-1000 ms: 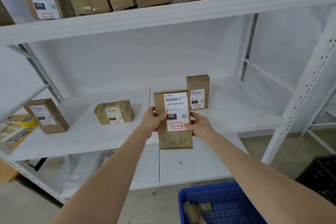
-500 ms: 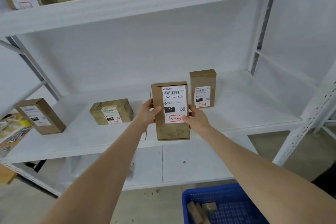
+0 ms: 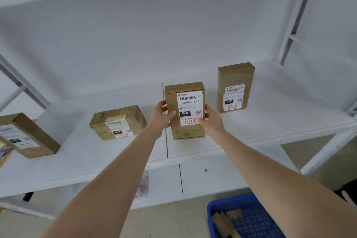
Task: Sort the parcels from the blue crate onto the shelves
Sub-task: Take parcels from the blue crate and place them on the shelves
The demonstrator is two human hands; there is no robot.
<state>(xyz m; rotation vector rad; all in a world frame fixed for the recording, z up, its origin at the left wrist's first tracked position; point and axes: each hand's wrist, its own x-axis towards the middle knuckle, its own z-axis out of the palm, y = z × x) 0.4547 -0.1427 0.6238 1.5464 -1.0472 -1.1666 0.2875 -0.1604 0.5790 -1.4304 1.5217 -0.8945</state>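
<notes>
Both hands up at shelf (image 3: pixel 270 121). Left hand (image 3: pixel 161 117) and right hand (image 3: pixel 211 120) grip upright brown parcel (image 3: pixel 185 131) between them, thumbs on front face. Its white label (image 3: pixel 190 102) reads 060-06B-A05. Parcel's bottom edge at shelf surface; contact unclear.

Right of right hand: second upright parcel (image 3: pixel 234 77), apart. Left of left hand: taped parcel (image 3: pixel 117 121) lying flat; further left, tilted parcel (image 3: pixel 27 135).

Below right forearm: blue crate (image 3: pixel 251 216), brown parcels inside.
</notes>
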